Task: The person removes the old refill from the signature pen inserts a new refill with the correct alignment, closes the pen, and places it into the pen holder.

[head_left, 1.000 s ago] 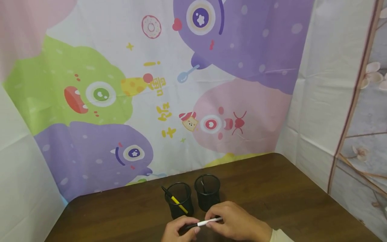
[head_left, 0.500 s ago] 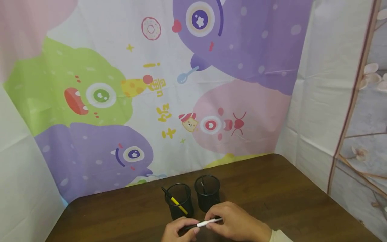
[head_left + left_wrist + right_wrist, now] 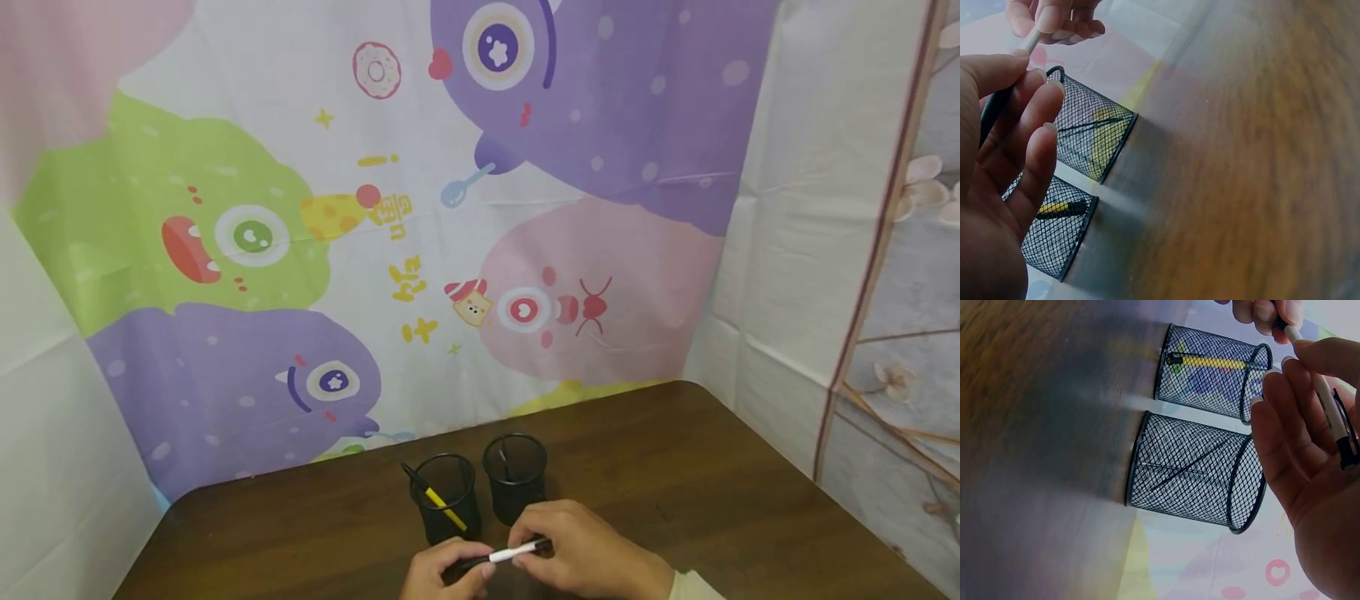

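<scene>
Both hands hold one pen (image 3: 517,551) with a white barrel and black ends, just in front of two mesh cups. My left hand (image 3: 448,570) pinches its black end between thumb and fingers; that black part (image 3: 994,114) also shows in the left wrist view. My right hand (image 3: 588,546) grips the white barrel (image 3: 1329,407) between thumb and fingertips. In the right wrist view, a black clip (image 3: 1346,419) and black end piece lie over that palm. The right hand's last fingers are only loosely bent.
Behind the left hand stands a black mesh cup (image 3: 435,527) with a yellow-and-black pen (image 3: 444,507) leaning in it. A second mesh cup (image 3: 510,498), to its right, holds a thin dark stick (image 3: 1188,467). A cartoon-print cloth (image 3: 420,250) hangs behind the brown table (image 3: 285,533).
Near the right hand, the pen's end looks black now where it looked light grey before; the pen appears turned in the fingers. Both hands stay in place.
</scene>
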A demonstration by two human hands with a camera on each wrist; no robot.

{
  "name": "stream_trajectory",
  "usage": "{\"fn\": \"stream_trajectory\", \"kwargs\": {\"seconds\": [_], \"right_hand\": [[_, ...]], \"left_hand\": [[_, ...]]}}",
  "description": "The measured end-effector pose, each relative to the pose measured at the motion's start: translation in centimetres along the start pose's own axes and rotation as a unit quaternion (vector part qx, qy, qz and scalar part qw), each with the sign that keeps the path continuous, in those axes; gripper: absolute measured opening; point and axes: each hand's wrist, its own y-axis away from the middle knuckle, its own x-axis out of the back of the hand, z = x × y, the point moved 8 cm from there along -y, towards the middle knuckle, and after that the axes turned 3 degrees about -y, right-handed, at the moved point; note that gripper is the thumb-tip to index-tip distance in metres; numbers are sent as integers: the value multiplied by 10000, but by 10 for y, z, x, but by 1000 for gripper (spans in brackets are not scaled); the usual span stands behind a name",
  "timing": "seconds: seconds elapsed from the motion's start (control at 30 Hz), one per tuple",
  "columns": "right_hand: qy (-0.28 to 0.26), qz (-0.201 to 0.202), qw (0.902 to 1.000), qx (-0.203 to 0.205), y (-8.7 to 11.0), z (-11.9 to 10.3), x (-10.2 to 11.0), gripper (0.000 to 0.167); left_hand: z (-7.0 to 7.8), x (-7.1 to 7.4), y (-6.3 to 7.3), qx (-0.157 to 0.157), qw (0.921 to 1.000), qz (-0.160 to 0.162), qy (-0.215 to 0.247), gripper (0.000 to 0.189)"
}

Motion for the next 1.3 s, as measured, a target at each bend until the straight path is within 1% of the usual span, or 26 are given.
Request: {"fn": "stream_trajectory", "kwargs": {"seconds": [0.27, 0.37, 0.5, 0.6, 0.73, 0.87, 1.0, 1.1, 1.3], "right_hand": [[-87, -35, 9999, -79, 0, 3, -2, 16], [-177, -56, 9997, -162, 1, 5, -1, 13], [-112, -73, 9997, -184, 1, 6, -1, 10], [-52, -134, 9997, -203, 0, 6, -1, 15], [1, -184, 9992, -354, 1, 9, 0, 21], [55, -205, 9990, -405, 1, 11, 0, 23], [-49, -284, 9986, -437, 1, 12, 0, 23], [-64, -286, 9987, -417, 1, 12, -1, 21], [19, -147, 9997, -211, 1, 8, 1, 16]], "left_hand": [[-1, 0, 0, 32, 10000, 26, 27, 12], [-1, 1, -1, 28, 9999, 120, 112, 12], [0, 3, -1, 10, 9994, 267, 197, 12], [0, 4, 0, 31, 9992, 333, 203, 12], [0, 5, 1, 105, 9991, 386, 148, 15], [0, 6, 1, 128, 9988, 456, 128, 16], [0, 6, 1, 111, 9985, 506, 156, 15], [-1, 5, 0, 94, 9986, 505, 155, 15], [-1, 5, 0, 112, 9990, 417, 91, 18]]}}
